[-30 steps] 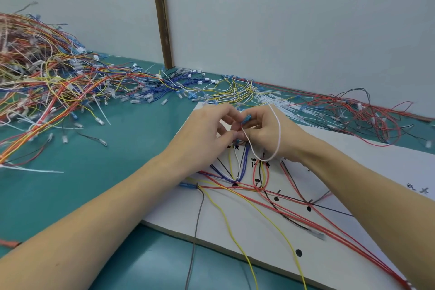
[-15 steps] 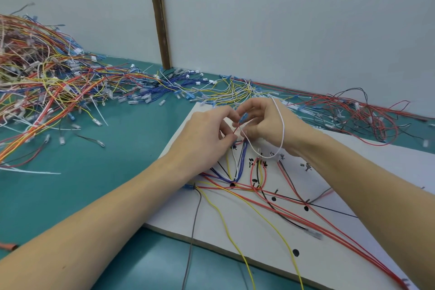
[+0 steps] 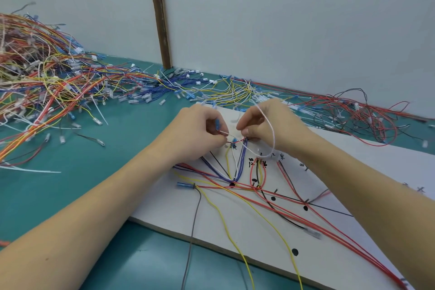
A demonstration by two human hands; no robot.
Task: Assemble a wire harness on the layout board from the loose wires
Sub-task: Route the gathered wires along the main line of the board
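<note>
On the board (image 3: 164,214) near you lie routed wires (image 3: 270,198). Above them, your left hand (image 3: 200,132) pinches a white wire (image 3: 273,129) and your right hand (image 3: 266,125) holds its loop. I think you must next lay it along the marks. Loose wires (image 3: 58,87) wait on the counter (image 3: 106,148).

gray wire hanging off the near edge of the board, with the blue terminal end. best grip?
Grip the blue terminal at the gray wire's upper end, coming from the left. It lies flat on the layout board, stiff and thicker than the limp strand, and its left side looks free; red and yellow wires crowd its right.
</note>
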